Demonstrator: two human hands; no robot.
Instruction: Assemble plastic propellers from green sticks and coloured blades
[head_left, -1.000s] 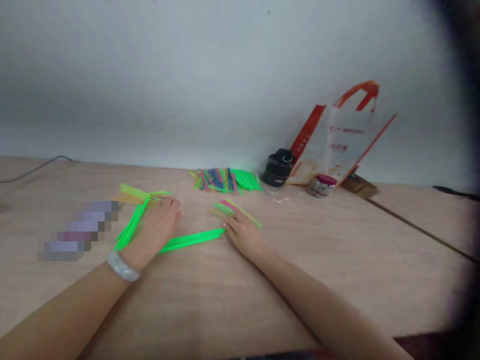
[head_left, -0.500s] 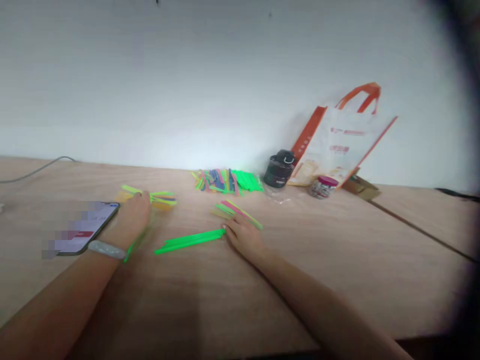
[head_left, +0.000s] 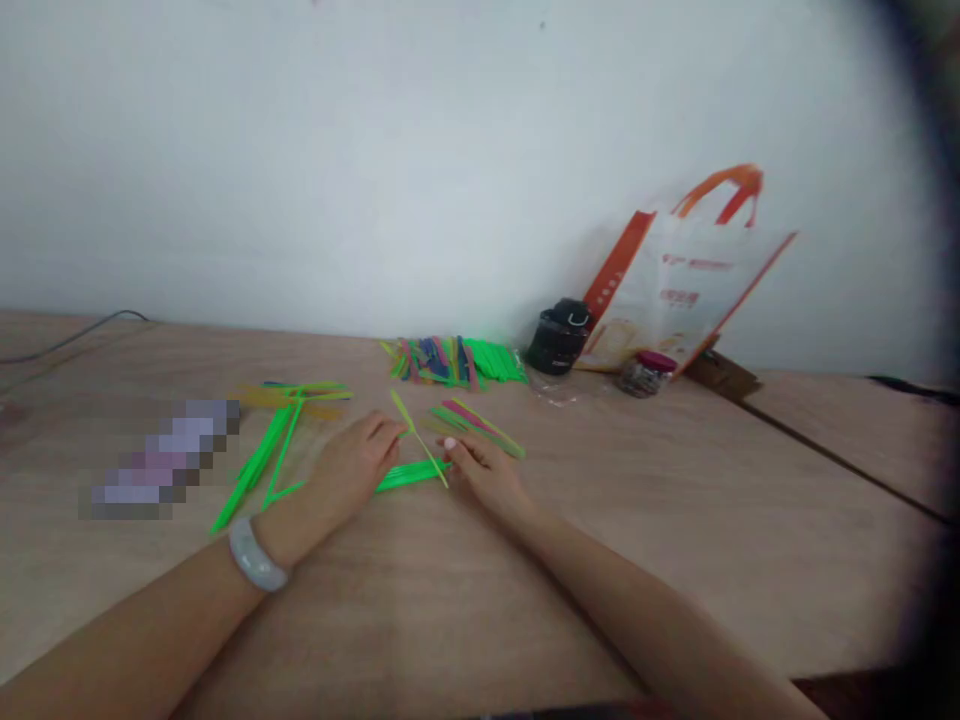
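Observation:
My left hand (head_left: 352, 468) pinches a yellow-green stick (head_left: 418, 448) that slants up off the wooden table (head_left: 465, 590). A pale bangle (head_left: 253, 556) is on that wrist. My right hand (head_left: 484, 472) lies fingers-down on the table, its fingertips pressing the right end of a bundle of bright green sticks (head_left: 405, 474). Just behind the right hand lies a small fan of pink and green sticks (head_left: 472, 420). More green sticks (head_left: 259, 462) lie left of my left hand, with a yellow and green cluster (head_left: 300, 394) behind them.
A pile of mixed coloured sticks (head_left: 454, 360) lies by the wall. To its right stand a black jar (head_left: 556, 338), a small pink-lidded jar (head_left: 645, 372) and an orange-and-white bag (head_left: 675, 290). A blurred-out phone (head_left: 161, 460) is at the left. A cable (head_left: 71, 336) runs far left.
My left hand came back from the cluster at the far left to the middle, now holding a yellow-green stick. The right hand stayed on the green bundle.

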